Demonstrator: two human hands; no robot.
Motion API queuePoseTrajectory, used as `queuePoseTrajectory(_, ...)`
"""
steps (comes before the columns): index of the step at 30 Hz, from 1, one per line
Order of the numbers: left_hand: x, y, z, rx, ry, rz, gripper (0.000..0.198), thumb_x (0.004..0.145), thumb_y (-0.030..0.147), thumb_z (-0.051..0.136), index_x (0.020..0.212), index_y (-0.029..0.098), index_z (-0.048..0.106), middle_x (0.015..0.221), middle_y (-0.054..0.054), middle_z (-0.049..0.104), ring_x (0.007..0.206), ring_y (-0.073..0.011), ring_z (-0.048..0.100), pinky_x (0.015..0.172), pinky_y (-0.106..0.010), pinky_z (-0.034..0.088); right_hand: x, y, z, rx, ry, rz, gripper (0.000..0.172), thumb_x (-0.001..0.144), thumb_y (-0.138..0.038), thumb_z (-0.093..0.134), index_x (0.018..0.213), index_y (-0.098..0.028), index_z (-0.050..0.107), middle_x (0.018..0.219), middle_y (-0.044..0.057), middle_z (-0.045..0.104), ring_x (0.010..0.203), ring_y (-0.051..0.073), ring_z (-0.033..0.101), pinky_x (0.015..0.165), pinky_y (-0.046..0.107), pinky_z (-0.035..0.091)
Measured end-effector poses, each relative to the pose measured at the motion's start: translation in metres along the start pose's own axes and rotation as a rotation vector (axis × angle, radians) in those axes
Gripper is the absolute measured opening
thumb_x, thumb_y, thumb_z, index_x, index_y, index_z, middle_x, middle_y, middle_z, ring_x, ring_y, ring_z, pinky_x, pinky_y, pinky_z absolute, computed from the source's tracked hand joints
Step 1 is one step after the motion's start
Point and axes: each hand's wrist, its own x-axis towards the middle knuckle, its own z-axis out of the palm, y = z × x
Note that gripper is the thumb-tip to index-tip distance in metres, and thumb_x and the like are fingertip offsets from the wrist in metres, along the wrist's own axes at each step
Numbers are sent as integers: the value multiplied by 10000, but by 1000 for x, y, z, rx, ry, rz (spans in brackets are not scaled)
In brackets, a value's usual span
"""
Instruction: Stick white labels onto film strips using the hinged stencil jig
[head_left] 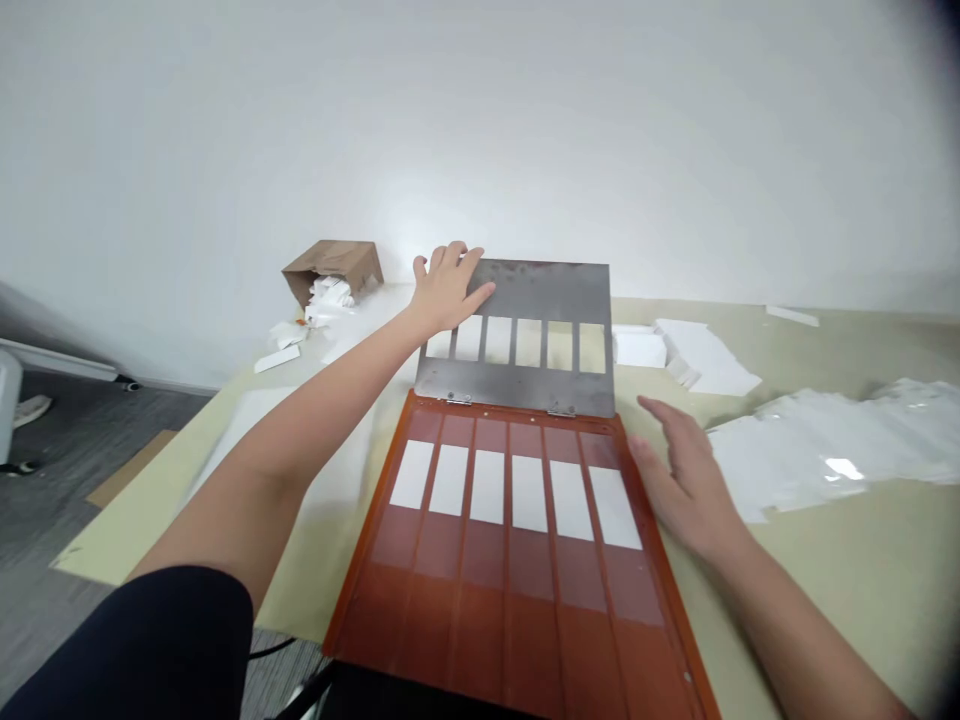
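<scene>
An orange-brown board point(480, 620) with several lengthwise channels lies on the table in front of me. Each channel holds a white card point(529, 492). A grey metal plate point(517, 380) with several rectangular slots is hinged to the board's far edge and stands tilted up. My left hand point(446, 287) grips the plate's top left corner, fingers curled over its upper edge. Beside the board's right edge my right hand point(686, 480) rests flat on the table with its fingers stretched out, holding nothing.
A pale green table point(840, 570) carries the board. White card stacks point(694, 355) and clear plastic sleeves point(832, 450) lie to the right. A tipped brown cardboard box point(334, 265) spills white scraps at the back left. Grey floor lies beyond the table's left edge.
</scene>
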Motion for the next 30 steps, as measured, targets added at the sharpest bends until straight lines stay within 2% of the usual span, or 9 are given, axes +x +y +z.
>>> queuePoseTrajectory(3,-49,-19,-20,-51,-16,90,506,933,473,449,1365,211,468,1427,-160,473,1274,-342,415,1010,-505,226,4,8,-3,-25,73,21,541,918,-551,486,1368,-249,501,1309,140,578,1249,329,516,1029,553,425)
queuePoseTrajectory(6,-103,-35,-34,-153,-85,187,353,944,426,435,1199,231,581,1297,-113,596,1192,-285,502,951,-454,261,10,2,-6,-42,139,-38,512,895,-544,536,1320,-259,546,1273,134,605,1233,327,534,1014,549,437)
queuePoseTrajectory(9,-150,-43,-41,-287,-125,317,224,924,353,470,996,239,650,1130,-50,676,1039,-234,598,910,-438,265,16,-31,-9,-60,103,-188,394,899,-497,556,1202,-256,628,1228,125,645,1181,307,579,1018,517,435)
queuePoseTrajectory(12,-182,-44,-43,-347,-170,404,183,900,331,492,849,246,646,1015,-2,696,968,-219,627,883,-435,282,19,-85,-7,-2,-128,-317,251,925,-451,528,1053,-299,683,1156,72,688,1070,273,644,931,479,464)
queuePoseTrajectory(16,-199,-44,-40,-399,-192,464,153,890,293,484,825,241,612,946,-2,708,950,-217,632,891,-455,280,18,-152,16,-50,-339,-419,233,969,-377,477,1011,-298,692,1084,38,727,1012,258,663,934,486,366)
queuePoseTrajectory(19,-203,-47,-35,-419,-198,452,146,865,240,470,814,240,607,891,12,725,926,-214,638,858,-456,264,16,-179,41,-90,-452,-427,227,972,-300,468,971,-278,694,1002,31,740,969,241,659,926,460,329)
queuePoseTrajectory(24,-203,-52,-32,-444,-181,465,168,765,157,469,796,224,619,852,19,732,907,-211,636,809,-435,248,13,-186,73,-128,-498,-413,183,958,-216,494,967,-249,674,976,12,728,921,209,639,906,434,285)
queuePoseTrajectory(28,-205,-52,-35,-466,-149,543,87,759,192,499,725,206,578,778,-7,689,833,-210,598,741,-406,250,9,-183,82,-133,-473,-436,156,967,-236,516,952,-250,671,996,16,728,970,219,626,878,422,249)
queuePoseTrajectory(30,-206,-51,-37,-483,-151,616,110,795,255,517,701,201,539,747,-22,652,791,-207,564,704,-388,252,8,-185,83,-139,-471,-441,138,963,-251,535,952,-252,673,1011,12,730,981,216,618,873,419,237)
